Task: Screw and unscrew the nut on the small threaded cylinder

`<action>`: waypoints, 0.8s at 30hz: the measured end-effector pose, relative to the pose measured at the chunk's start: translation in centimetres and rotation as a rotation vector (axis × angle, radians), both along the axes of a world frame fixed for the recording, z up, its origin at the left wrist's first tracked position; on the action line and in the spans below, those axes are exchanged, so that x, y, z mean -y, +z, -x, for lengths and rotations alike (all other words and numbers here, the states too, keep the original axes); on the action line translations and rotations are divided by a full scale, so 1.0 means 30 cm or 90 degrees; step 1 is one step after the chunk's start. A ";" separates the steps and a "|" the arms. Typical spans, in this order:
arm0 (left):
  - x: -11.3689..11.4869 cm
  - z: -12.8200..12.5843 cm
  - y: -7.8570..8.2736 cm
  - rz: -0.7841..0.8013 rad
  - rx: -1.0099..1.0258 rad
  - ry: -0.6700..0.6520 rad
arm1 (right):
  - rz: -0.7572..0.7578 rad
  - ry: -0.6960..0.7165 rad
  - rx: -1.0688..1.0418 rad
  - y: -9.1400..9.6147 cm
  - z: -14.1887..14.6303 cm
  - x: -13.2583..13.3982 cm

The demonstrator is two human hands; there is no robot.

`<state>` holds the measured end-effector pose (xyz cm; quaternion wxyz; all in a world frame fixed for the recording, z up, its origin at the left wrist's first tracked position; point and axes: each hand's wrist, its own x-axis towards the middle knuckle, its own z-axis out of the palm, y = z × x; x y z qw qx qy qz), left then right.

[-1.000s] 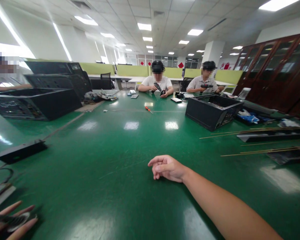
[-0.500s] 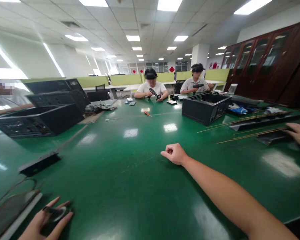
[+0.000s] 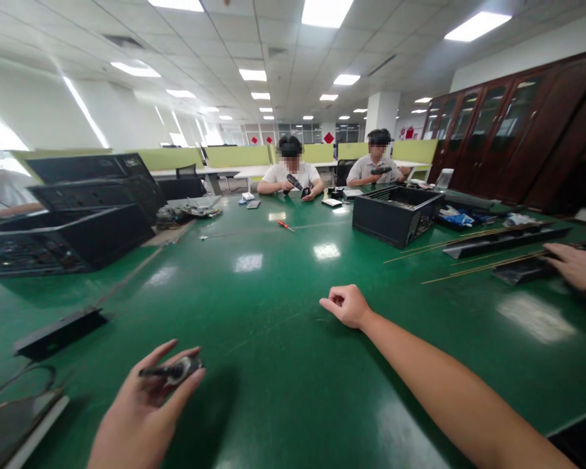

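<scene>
Left hand (image 3: 139,410) had a pinch on a small dark component (image 3: 176,370), thumb one side, fingers the other; right hand (image 3: 350,306) sat curled in a loose fist near mid-table, inside of the grip mostly hidden. Component was lower left, held above the green tabletop (image 3: 273,332), shadow on the table to its right. Long axis ran roughly crosswise, rounded grey end to the right and slightly away from the wearer, thin dark end at the fingers; blurred, can't tell exact type. Open black computer case (image 3: 388,225) far right: some metalwork inside, details too small. Second open case (image 3: 78,244) far left, contents unreadable. Orange screwdriver (image 3: 284,225) lay between the cases, tip right. Dark slab (image 3: 19,426) with cable was left of the left hand; thin rods (image 3: 434,245) and a co-worker's hand (image 3: 577,264) took up the right side.
</scene>
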<state>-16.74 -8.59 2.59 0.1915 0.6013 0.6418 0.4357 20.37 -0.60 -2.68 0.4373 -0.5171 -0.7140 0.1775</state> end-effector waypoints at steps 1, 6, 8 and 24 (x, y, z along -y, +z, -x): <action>-0.037 -0.091 0.032 0.023 0.055 -0.072 | 0.012 0.021 -0.017 0.000 0.003 0.005; -0.253 -0.462 0.019 0.046 0.151 -0.365 | -0.009 0.088 -0.036 0.010 0.022 0.039; -0.304 -0.528 -0.033 0.052 0.138 -0.413 | -0.017 0.094 -0.006 0.012 0.026 0.048; -0.298 -0.536 -0.092 0.023 -0.023 -0.445 | -0.096 0.078 0.067 0.062 0.025 0.073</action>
